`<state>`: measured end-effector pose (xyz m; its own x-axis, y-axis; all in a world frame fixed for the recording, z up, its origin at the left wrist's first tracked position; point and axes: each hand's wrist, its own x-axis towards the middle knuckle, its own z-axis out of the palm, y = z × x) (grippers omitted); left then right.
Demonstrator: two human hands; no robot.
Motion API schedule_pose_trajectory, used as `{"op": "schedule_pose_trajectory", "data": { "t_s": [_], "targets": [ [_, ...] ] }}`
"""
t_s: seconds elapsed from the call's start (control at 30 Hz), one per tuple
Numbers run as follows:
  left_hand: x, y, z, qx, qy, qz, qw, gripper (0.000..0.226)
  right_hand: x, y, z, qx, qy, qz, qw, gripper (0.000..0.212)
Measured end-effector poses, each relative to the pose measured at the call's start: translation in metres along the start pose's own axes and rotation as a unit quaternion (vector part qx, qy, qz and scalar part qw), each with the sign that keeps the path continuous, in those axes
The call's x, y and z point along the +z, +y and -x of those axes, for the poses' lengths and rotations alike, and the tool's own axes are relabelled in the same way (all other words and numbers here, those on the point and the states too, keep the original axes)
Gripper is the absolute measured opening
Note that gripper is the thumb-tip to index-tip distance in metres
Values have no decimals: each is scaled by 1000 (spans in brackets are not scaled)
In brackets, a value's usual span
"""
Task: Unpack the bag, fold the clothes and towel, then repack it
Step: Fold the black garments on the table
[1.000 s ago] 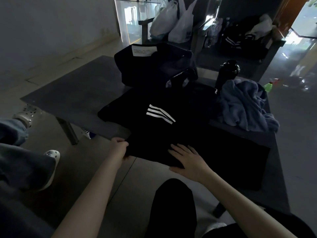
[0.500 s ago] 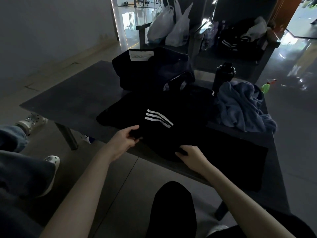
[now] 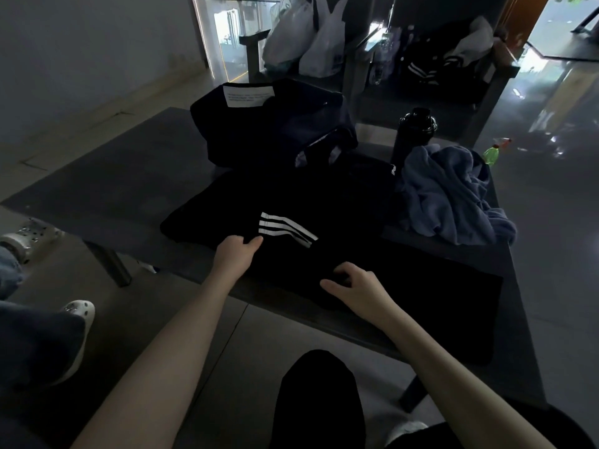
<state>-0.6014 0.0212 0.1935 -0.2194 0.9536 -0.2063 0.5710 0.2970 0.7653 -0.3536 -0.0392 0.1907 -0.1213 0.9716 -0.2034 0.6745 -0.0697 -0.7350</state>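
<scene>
The black garment lies long axis left-to-right across the table, white stripes slanting rightward. Left hand and right hand each grip its near fold.

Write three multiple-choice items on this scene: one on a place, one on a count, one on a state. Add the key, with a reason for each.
1. Where does the black bottle stand?
A. on the floor
B. on the table, behind the blue towel
C. on a shelf

2. How many white stripes show on the black garment?
A. two
B. three
C. five

3. The towel is:
A. folded flat
B. rolled tight
C. crumpled in a heap

Key:
1 B: the bottle rises at the table's far side, just behind the towel.
2 B: three parallel bands show side by side.
3 C: its cloth lies loose and bunched.
</scene>
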Motion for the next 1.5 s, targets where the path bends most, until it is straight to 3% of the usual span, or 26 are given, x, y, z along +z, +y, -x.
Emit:
{"op": "schedule_pose_trajectory", "data": {
  "t_s": [0.13,0.23,0.3,0.37,0.43,0.5,0.63,0.7,0.8,0.9,1.03,1.13,1.23,1.33,1.43,1.5],
  "targets": [
    [8,1,-6,-34,31,-121,992,39,3,8,10,-31,17,81,996,39],
    [9,9,-7,-34,54,-160,985,37,8,8,16,-61,5,252,966,61],
    [10,11,-8,-12,59,-166,984,39,12,10,17,-83,10,322,943,50],
    [7,13,-8,17,65,-182,981,42,6,11,13,-88,18,273,958,35],
    [4,14,-10,45,75,-211,974,46,-10,11,7,-25,-13,117,993,33],
    [2,14,-12,58,81,-235,967,49,-22,9,3,42,-46,24,998,37],
    [8,13,-7,92,94,-305,943,48,-13,9,-2,27,-20,84,996,33],
    [12,12,1,118,146,-359,914,41,-7,13,-1,12,32,126,991,27],
    [29,8,22,230,206,-388,868,32,1,24,5,-47,110,164,979,25],
    [62,6,50,354,121,-356,856,48,9,30,8,-86,113,197,970,28],
    [93,-3,62,232,-71,-372,896,60,4,37,19,-147,158,261,941,30],
    [95,-6,61,221,-88,-386,891,64,-2,55,31,-107,107,348,925,42],
    [90,2,60,208,-112,-376,896,61,-10,70,43,-91,38,340,935,56],
    [90,15,61,182,-123,-350,911,57,-20,78,53,-92,78,309,943,65],
    [101,22,65,168,-108,-360,911,59,-35,92,70,25,224,265,937,50],
    [109,21,68,173,-81,-387,902,60,-49,102,80,156,254,231,926,52]
  ]
}}
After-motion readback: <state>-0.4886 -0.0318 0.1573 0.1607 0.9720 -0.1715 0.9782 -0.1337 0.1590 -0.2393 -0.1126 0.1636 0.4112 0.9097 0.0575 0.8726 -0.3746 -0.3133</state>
